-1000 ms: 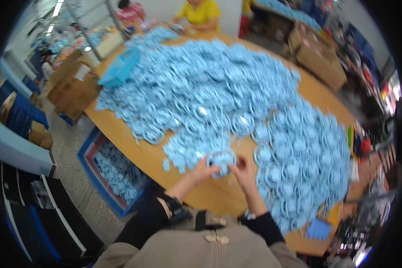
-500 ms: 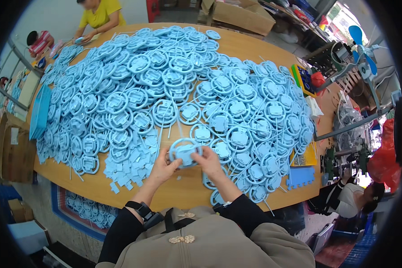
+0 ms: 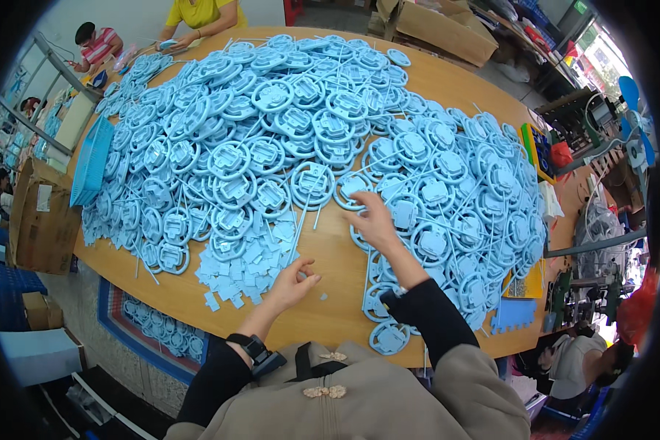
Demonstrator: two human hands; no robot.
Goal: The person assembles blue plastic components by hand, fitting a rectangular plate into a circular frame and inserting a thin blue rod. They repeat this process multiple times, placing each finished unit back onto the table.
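Light blue plastic ring parts [image 3: 312, 183], each with a squarish centre and some with a long thin stick, lie heaped over the table. My right hand [image 3: 378, 226] reaches to the near edge of the right-hand heap [image 3: 433, 192], fingers apart, next to a ring part [image 3: 353, 189]; nothing shows in its grasp. My left hand [image 3: 292, 286] hovers over the wood by a loose pile of small flat blue squares [image 3: 246, 270]. Its fingers are half bent and apart, with nothing seen between them.
A blue basket [image 3: 92, 161] stands at the table's left edge. Along the right edge are a yellow tray [image 3: 524, 281], a blue foam mat [image 3: 518, 315] and a fan [image 3: 633, 121]. A person in yellow [image 3: 202, 18] works across the table. More ring parts [image 3: 161, 330] lie below the table.
Both hands held one ring part between them; it has left them. My right hand has moved forward and right to the heap, while my left has drawn apart, empty. The whole view has shifted slightly.
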